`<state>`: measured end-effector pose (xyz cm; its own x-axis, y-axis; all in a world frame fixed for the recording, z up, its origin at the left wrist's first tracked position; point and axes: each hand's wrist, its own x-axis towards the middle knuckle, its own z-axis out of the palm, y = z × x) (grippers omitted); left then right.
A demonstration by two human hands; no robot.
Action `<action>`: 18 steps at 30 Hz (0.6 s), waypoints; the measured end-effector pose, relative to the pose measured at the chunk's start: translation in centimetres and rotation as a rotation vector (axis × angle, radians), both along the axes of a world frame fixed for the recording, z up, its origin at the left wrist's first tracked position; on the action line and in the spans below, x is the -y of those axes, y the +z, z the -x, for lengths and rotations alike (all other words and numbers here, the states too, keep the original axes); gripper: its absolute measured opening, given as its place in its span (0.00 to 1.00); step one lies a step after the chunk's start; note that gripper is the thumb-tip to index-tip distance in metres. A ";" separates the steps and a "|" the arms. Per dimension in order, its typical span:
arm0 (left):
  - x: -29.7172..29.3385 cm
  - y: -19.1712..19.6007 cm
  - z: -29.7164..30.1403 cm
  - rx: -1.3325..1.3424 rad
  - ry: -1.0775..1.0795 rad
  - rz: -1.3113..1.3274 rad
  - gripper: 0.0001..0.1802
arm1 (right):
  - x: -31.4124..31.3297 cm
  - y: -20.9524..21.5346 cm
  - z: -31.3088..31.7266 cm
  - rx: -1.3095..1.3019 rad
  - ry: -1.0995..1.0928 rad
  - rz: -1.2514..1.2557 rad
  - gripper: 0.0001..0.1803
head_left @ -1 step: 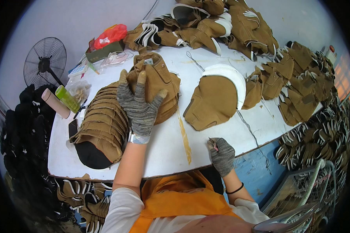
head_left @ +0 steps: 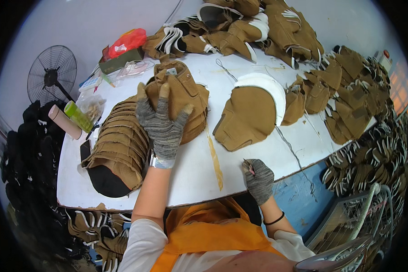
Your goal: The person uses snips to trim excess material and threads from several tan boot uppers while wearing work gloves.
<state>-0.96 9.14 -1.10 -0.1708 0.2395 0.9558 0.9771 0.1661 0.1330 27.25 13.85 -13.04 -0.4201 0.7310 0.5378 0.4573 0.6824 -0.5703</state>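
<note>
My left hand [head_left: 162, 124], in a grey knit glove with bare fingertips, lies with fingers spread on a stack of brown fabric shoe uppers [head_left: 192, 97]. Just left of it, a long row of nested brown shoe uppers [head_left: 118, 140] ends in a black lining at the near end. My right hand [head_left: 259, 180], gloved the same way, is closed at the table's front edge; whatever its fingers may hold is hidden. Beyond that hand, a single brown upper [head_left: 247, 118] lies flat, with a white curved piece [head_left: 269, 93] along its far right edge.
More brown uppers [head_left: 344, 99] are heaped at the right, and another pile [head_left: 240, 36] at the back. On the table's left stand a green bottle [head_left: 78, 116], a pink bottle [head_left: 64, 121] and a phone [head_left: 85, 149]. A fan [head_left: 52, 75] stands beyond. Dark cords [head_left: 290, 147] cross the white table [head_left: 192, 170].
</note>
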 end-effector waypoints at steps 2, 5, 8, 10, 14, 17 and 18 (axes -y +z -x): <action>0.5 -0.7 -2.0 -0.007 -0.040 0.013 0.41 | 0.2 0.7 0.1 -0.002 0.006 -0.006 0.06; 2.1 -3.5 -7.2 -0.131 -0.317 0.206 0.33 | 0.2 0.6 0.2 -0.013 0.004 0.008 0.07; 2.2 -4.1 -10.7 -0.290 -0.906 0.459 0.20 | -0.3 0.3 0.1 -0.142 0.015 0.039 0.07; 1.5 -5.1 -10.5 -0.038 -1.006 0.529 0.08 | -0.9 -1.1 -0.4 -0.278 -0.050 0.146 0.07; 1.1 -8.4 -8.6 0.685 -0.883 0.746 0.08 | -1.9 1.1 -0.3 -0.524 -0.096 0.443 0.12; -0.6 -11.3 -7.5 0.937 -0.765 0.651 0.10 | -2.6 1.9 0.9 -0.178 -0.078 0.200 0.16; -0.8 -11.6 -7.3 0.840 -0.730 0.559 0.11 | -2.7 2.0 1.6 -0.036 -0.061 0.081 0.18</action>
<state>6.37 9.97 -12.68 -0.3356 0.8739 0.3516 0.5115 -0.1444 0.8471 25.63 16.52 -11.04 -0.3546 0.7964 0.4899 0.4747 0.6047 -0.6395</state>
